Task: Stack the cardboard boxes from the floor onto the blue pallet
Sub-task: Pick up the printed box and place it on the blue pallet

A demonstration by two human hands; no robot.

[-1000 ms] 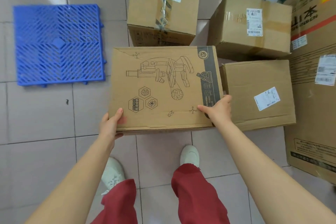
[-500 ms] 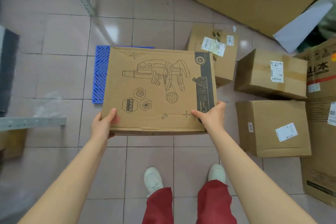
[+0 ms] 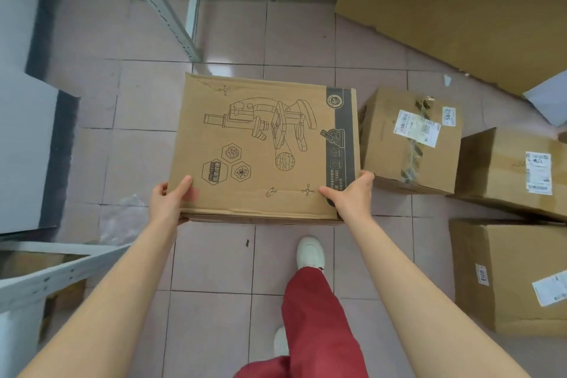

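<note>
A flat cardboard box with a microscope drawing (image 3: 264,144) is held level in front of me, above the floor. My left hand (image 3: 167,199) grips its near left corner and my right hand (image 3: 349,196) grips its near right corner. The blue pallet is hidden, no part of it shows around the box. Three more cardboard boxes stand on the floor to the right: a taped one (image 3: 411,141), one with a label (image 3: 515,172) and a nearer one (image 3: 509,273).
Grey metal shelving posts (image 3: 159,6) and a shelf frame (image 3: 52,273) stand at the left. A large flattened cardboard sheet (image 3: 454,18) leans at the back right. A clear plastic bag (image 3: 122,218) lies on the tiled floor. My white shoe (image 3: 310,252) steps forward.
The view has swung left and forward with the held box. The blue pallet, partly seen behind the box before, is now out of sight. Both hands keep their grip.
</note>
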